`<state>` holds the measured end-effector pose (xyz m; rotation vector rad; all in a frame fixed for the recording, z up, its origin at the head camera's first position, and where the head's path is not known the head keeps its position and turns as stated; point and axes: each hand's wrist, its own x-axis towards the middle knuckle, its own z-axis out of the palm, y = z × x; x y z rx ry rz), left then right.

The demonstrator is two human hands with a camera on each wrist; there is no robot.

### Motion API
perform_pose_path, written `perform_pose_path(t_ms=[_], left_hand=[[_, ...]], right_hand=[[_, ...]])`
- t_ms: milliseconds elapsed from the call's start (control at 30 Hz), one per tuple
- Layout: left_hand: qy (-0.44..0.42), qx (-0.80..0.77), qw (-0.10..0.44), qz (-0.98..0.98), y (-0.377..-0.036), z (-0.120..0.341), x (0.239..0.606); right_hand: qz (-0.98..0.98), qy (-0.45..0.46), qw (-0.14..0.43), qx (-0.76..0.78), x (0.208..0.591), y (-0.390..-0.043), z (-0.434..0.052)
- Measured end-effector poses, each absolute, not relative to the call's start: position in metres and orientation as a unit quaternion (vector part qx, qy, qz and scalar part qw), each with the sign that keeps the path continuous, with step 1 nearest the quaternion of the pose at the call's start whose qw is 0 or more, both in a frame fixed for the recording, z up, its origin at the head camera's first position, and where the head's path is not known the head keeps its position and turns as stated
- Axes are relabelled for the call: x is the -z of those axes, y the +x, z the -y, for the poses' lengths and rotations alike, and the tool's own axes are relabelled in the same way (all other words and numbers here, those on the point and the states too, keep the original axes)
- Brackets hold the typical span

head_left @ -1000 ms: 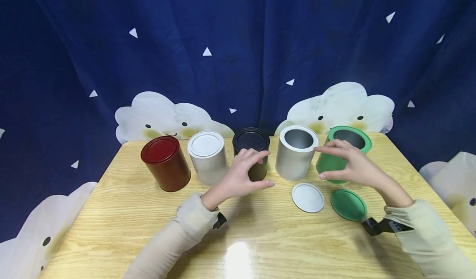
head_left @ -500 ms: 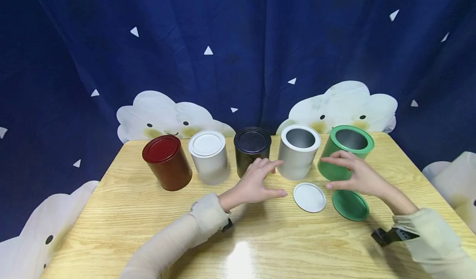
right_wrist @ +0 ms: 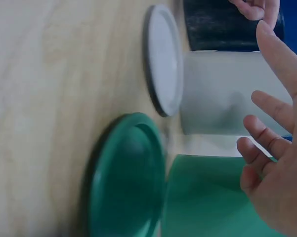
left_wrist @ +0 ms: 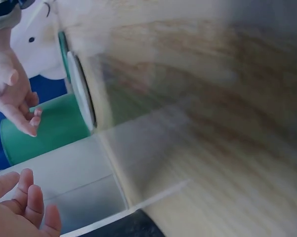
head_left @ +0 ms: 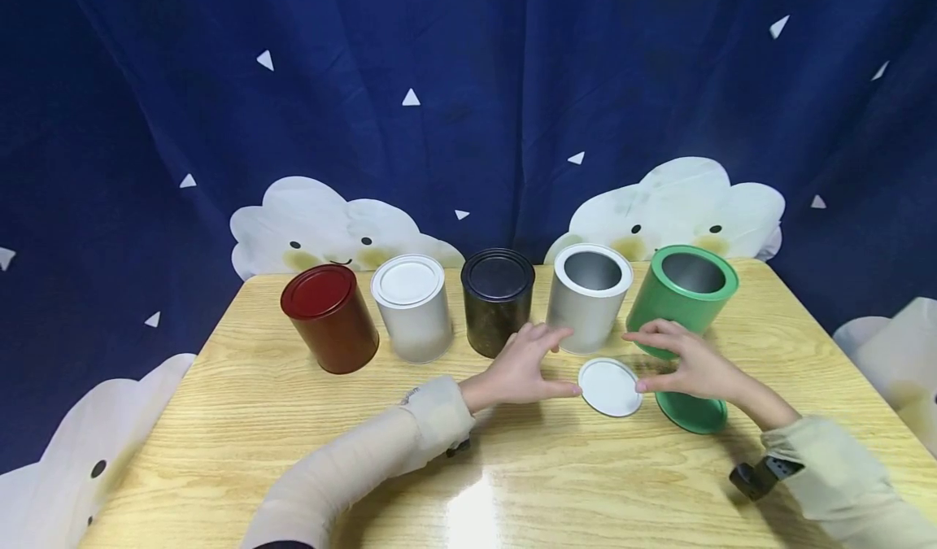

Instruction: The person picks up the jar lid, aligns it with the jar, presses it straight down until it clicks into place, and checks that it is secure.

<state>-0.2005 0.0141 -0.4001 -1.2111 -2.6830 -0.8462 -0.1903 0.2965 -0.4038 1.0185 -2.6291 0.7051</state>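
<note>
A white lid (head_left: pixel 610 387) lies flat on the wooden table (head_left: pixel 293 419), in front of an open silver can (head_left: pixel 588 297). My left hand (head_left: pixel 529 363) reaches in from the left, fingers spread and relaxed, its thumb tip at the lid's left rim. My right hand (head_left: pixel 681 362) comes from the right, thumb by the lid's right rim, fingers hovering above. Neither hand grips anything. A green lid (head_left: pixel 691 412) lies beside the white one, partly under my right hand, before an open green can (head_left: pixel 681 295). The wrist views show the white lid (right_wrist: pixel 164 59), green lid (right_wrist: pixel 126 177) and silver can (left_wrist: pixel 74 182).
Three closed cans stand in a row to the left: a dark red one (head_left: pixel 329 317), a silver one with a white lid (head_left: pixel 413 307) and a black one (head_left: pixel 496 299). A blue curtain with cloud figures hangs behind the table.
Both hands have come down and toward each other, from the height of the black and green cans to either side of the white lid on the table.
</note>
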Motion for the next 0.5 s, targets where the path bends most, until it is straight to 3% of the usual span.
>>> perform_pose_path(t_ms=[500], left_hand=[[-0.387,0.191,-0.026,0.902,-0.203,-0.038,0.42]], right_hand=[[0.914,0.327,0.045,-0.237,0.43,-0.183,-0.298]])
